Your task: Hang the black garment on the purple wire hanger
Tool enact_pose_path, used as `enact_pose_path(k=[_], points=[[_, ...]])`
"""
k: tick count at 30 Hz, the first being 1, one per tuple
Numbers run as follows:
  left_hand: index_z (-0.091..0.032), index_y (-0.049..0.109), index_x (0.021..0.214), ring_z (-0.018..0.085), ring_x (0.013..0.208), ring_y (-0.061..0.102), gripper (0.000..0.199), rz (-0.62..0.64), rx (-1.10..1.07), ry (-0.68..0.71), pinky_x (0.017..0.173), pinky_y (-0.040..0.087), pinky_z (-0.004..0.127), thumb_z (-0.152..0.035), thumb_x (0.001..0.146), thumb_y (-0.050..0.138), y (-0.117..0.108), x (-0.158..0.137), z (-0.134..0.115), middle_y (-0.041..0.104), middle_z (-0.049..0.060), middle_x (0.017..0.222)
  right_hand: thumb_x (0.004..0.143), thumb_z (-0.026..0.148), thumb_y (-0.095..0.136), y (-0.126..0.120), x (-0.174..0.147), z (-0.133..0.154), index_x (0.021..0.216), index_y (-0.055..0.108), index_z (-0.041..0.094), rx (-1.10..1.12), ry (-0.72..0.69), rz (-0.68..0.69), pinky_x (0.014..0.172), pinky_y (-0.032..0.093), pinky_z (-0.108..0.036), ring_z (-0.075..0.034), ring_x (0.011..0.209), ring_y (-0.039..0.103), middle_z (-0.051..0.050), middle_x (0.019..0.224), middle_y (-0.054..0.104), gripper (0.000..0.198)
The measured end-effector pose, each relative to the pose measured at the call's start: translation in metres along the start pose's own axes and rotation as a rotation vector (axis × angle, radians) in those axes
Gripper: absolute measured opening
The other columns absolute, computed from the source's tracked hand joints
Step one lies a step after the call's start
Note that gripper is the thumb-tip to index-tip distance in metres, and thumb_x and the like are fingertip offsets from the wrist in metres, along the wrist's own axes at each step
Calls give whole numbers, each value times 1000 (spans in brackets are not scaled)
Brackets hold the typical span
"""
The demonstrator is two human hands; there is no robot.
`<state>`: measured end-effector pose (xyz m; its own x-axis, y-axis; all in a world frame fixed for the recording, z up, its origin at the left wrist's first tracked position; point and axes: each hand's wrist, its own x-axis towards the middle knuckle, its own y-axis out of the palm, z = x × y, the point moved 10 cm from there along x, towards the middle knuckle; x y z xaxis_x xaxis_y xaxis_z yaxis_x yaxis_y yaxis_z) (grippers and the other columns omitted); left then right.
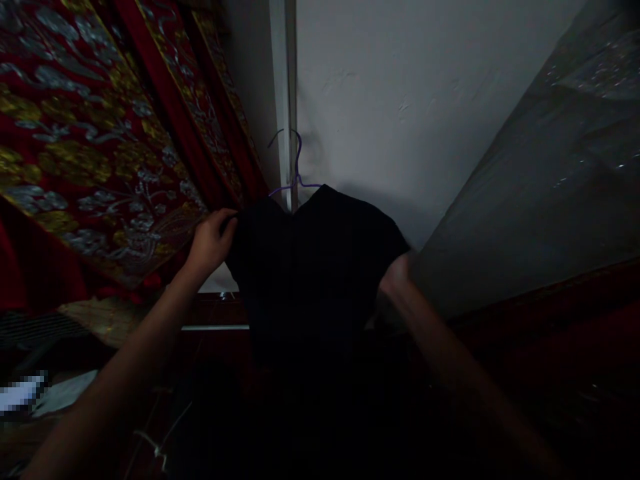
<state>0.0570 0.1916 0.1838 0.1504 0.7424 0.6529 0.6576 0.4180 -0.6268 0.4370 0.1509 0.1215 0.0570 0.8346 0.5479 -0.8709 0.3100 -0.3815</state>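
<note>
A black short-sleeved garment (pixel 310 267) is spread on a thin purple wire hanger (pixel 299 160), whose hook stands up above the neckline in front of the wall. My left hand (pixel 214 240) pinches the garment at its left shoulder, thumb and fingers closed on the cloth. At the right sleeve, my right hand (pixel 397 277) is partly covered by the fabric; its fingers are hidden inside or behind the sleeve opening. The lower part of the garment fades into deep shadow.
Red cloth with gold and silver embroidery (pixel 75 160) hangs at the left. A pale wall (pixel 410 87) with a vertical strip (pixel 284 67) stands behind. Plastic-like grey sheeting (pixel 545 193) covers the right side. White string (pixel 157 450) and a pale sheet (pixel 65 393) lie at lower left.
</note>
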Motion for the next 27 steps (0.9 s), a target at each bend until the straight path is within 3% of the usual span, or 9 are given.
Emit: enact_pose_path(k=[2,5,11,14,17,19,23,25,27], points=[[-17,70,109,25,104,68,31,-33,-3,-62,98,51,38,-35,96,47,-8,-6,12,74,10,109,96,75,4,-10,-3,4,119,70,24,153,66,-35,84,56,-38,-29,101,72,-13,103,77,87],[-19,70,108,23,105,68,29,-121,-3,-78,100,51,37,-33,96,49,-19,-8,11,74,8,109,91,72,49,-23,1,20,101,72,23,332,150,-69,83,57,-39,-29,97,71,-10,95,75,55],[-19,67,126,24,125,59,34,-254,-80,106,113,43,39,-30,96,55,-43,-10,-47,66,10,129,81,49,73,-51,9,59,80,68,24,544,127,-391,79,57,-38,-25,86,69,-4,81,70,26],[-20,68,123,25,124,59,33,-256,-242,99,112,42,39,-34,95,60,-59,-15,-70,67,9,129,85,47,70,-53,-19,70,78,66,21,585,138,-533,69,53,-33,-18,72,63,-1,74,64,27],[-18,72,112,24,105,67,33,-184,-526,-66,98,51,36,-42,93,62,-65,-19,-81,73,9,113,94,45,62,-47,-70,96,73,60,20,417,42,-638,58,43,-25,-12,61,50,4,67,52,33],[-16,73,107,23,93,70,38,-64,-737,-217,87,54,35,-48,90,64,-56,-25,-92,75,10,104,99,40,55,-24,-97,130,84,64,21,228,-134,-519,57,42,-25,-13,60,51,3,67,54,26],[-14,69,107,22,92,70,42,112,-1054,-454,82,54,32,-50,85,72,-33,-50,-116,75,9,97,98,45,55,69,-132,191,117,61,18,82,-556,184,58,50,-25,-17,69,67,-4,86,72,33],[-14,68,109,17,82,67,41,133,-1083,-507,74,54,26,-44,81,77,-33,-63,-117,71,5,85,96,54,57,95,-146,206,127,56,16,139,-697,471,70,57,-27,-20,89,73,-10,105,74,49],[-15,69,109,11,63,59,38,173,-1044,-524,59,48,18,-36,79,80,-40,-74,-111,61,-2,68,97,54,57,99,-143,208,132,55,17,189,-724,587,90,58,-32,-23,113,70,-14,124,70,51]])
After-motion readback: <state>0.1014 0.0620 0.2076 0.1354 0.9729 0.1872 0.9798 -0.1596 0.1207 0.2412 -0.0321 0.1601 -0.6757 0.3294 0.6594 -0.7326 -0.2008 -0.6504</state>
